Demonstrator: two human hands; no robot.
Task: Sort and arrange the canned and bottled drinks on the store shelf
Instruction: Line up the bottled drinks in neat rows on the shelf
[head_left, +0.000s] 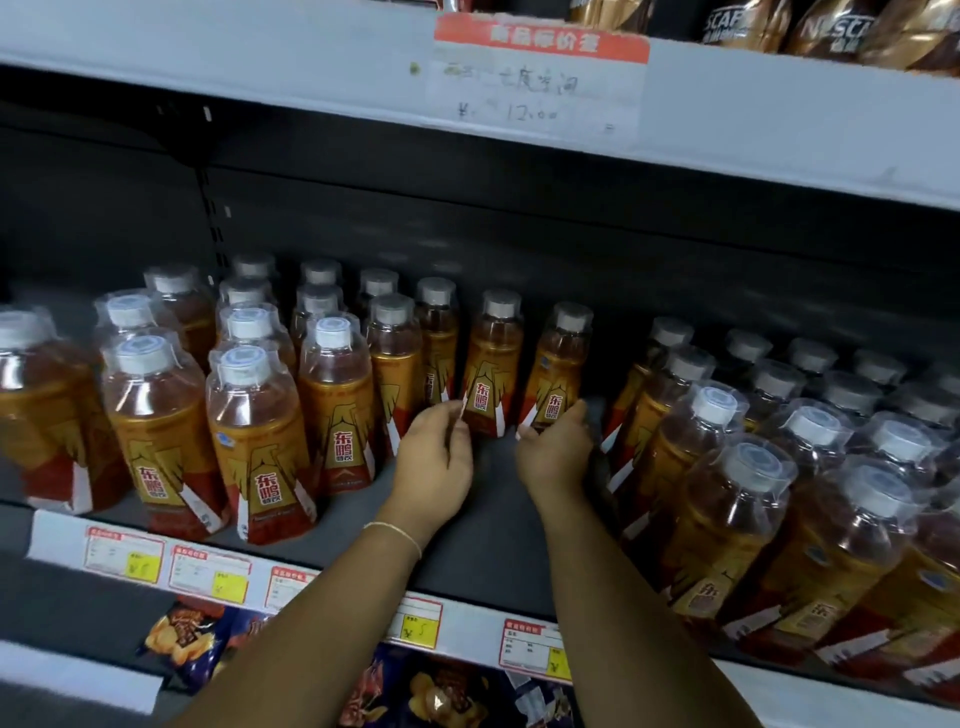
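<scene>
The left hand (435, 457) curls its thumb and fingertips round the foot of the left bottle (491, 358). The right hand (555, 456) wraps its fingers and thumb round the base of the right bottle (560, 364). Both bottles stand upright towards the back of the dark shelf (488, 525), just apart from each other, in the gap between two packed groups. A thin band (396, 531) circles the left wrist.

The labels are gold and red with a winged figure and read 东鹏; the small print under it is too blurred to read. The bottles hold amber drink and carry grey-white caps under clear domes. The left group (249, 415) runs off the picture's left edge and the right group (753, 493) off its right, its near labels smeared.

On the shelf edge above, a price tag (540, 78) has a red header and faint handwriting ending "¥ 12.00". Above it stand coffee bottles (831, 26) lettered "NESCAF", cut off at the top. The arms cover part of the small front tags (210, 574) with yellow squares; one shows "¥ 5". Below lie snack bags (182, 644), partly hidden.
</scene>
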